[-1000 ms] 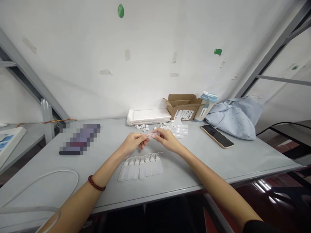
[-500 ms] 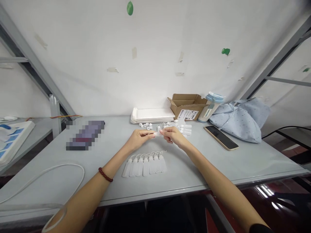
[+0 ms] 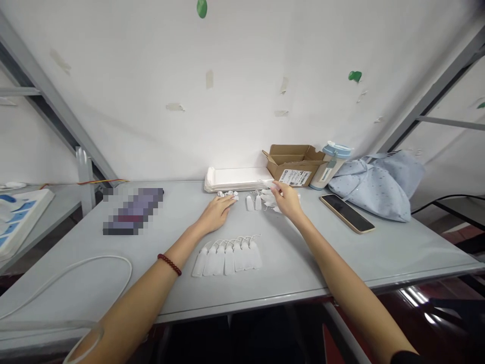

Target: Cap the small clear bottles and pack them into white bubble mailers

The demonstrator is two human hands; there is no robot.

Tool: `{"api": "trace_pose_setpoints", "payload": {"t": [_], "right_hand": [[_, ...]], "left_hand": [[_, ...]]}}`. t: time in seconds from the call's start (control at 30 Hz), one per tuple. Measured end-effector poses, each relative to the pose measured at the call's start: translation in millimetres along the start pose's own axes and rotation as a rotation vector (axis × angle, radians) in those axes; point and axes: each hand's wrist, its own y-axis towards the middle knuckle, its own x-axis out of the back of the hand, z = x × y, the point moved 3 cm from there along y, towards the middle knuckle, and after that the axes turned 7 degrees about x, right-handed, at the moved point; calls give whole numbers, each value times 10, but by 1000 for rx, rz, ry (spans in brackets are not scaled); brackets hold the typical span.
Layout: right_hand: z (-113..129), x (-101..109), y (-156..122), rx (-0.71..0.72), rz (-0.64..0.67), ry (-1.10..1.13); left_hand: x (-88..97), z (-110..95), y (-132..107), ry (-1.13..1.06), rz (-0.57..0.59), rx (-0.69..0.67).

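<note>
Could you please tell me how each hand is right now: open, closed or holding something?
Left hand: open, palm down by the white caps; contact cannot be told.
Right hand: closed, pinching a whitish piece too small to identify.

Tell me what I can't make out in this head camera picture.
Head view:
Small white caps: number unclear, left hand covers some.
Rear white pieces: partly behind the right hand.
Carton: floor hidden by its front wall.
Its label: print too small.
Purple item: pixelated over.
Right sleeve: cut off at bottom edge.
</note>
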Motion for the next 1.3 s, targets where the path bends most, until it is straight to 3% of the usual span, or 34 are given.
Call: {"api": "trace_pose_setpoints", "payload": {"t": [0.17, 0.3, 0.4, 0.47, 0.5, 0.63, 0.73, 0.83, 1.07, 1.3], "right_hand": [[-78, -96, -3, 96, 15, -227], [8, -108, -55, 160, 78, -291], [198, -29, -109, 214, 78, -266], [347, 49, -146, 246, 108, -110], [413, 80, -166, 243, 175, 10], [598, 118, -305, 129, 740, 453], [662, 107, -442, 84, 1156, 481], [691, 66, -528, 68, 1349, 411], [695, -55, -569, 1, 1417, 321], [695, -13, -556, -30, 1429, 250]], "left_hand": [[19, 11, -3, 1, -42, -3], [34, 6, -2, 2, -71, -46], [53, 8, -5, 17, -61, -28], [76, 10, -11, 19, -56, 13], [91, 10, -15, 21, -63, 39], [159, 10, -39, 66, -154, 145], [186, 1, -56, 64, -209, 177], [176, -20, -65, 44, -205, 166], [152, -57, -62, 39, -193, 146], [143, -65, -68, 46, -171, 141]]}}
